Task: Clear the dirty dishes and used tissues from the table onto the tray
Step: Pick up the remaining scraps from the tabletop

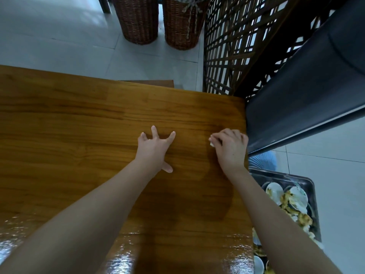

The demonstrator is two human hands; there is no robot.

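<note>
Head view, looking down: two bare forearms reach out over one glossy brown wooden table (79, 125). The left hand (153, 149) is spread wide, its fingers splayed, fingertips touching the tabletop and thumb stuck out to the side; it holds nothing. The right hand (230, 148), close to the table's right edge, has its fingers curled down over one small crumpled white tissue (211, 144), of which only a corner shows beside the knuckles. One dark metal tray (310, 182) sits lower, just beside the table's right edge, well short of the tissue. It carries a heap of white round plates (274, 189) smeared with yellowish scraps; at least three show, the full count is unclear. Two tall brown wicker baskets (138, 20) stand side by side on the pale tiled floor beyond the table, next to one dark wooden lattice screen (227, 46) and one dark padded seat (306, 95).
</note>
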